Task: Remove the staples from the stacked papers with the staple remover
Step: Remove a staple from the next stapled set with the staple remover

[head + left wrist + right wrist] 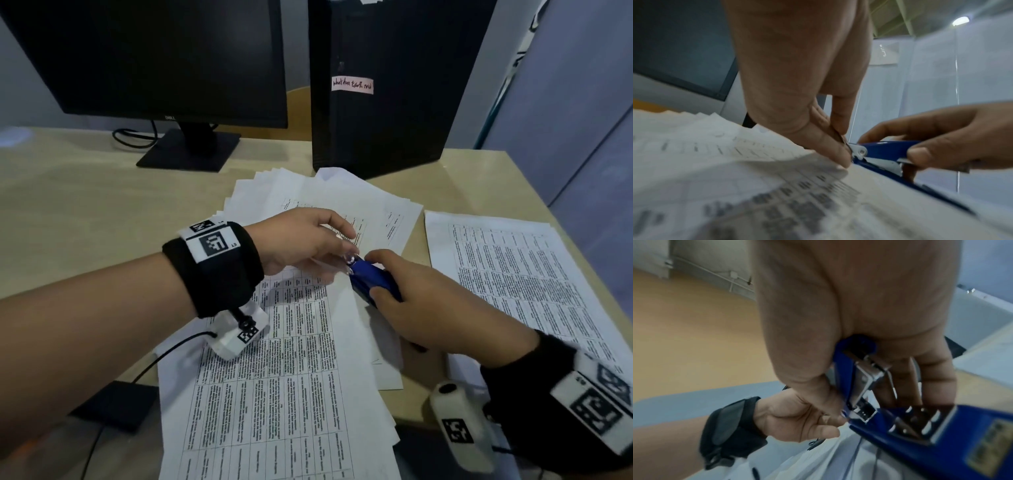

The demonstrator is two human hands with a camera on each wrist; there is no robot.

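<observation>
At stack corner: left hand pinches papers steady; right hand grips staple remover, nose at staple.

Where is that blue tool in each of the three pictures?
Head: blue tool at centre, gripped by the right hand.
Left wrist: at right of centre, metal hinge end towards the left hand.
Right wrist: lower right, under the palm.
Shared landmark: the printed papers beneath it.
</observation>
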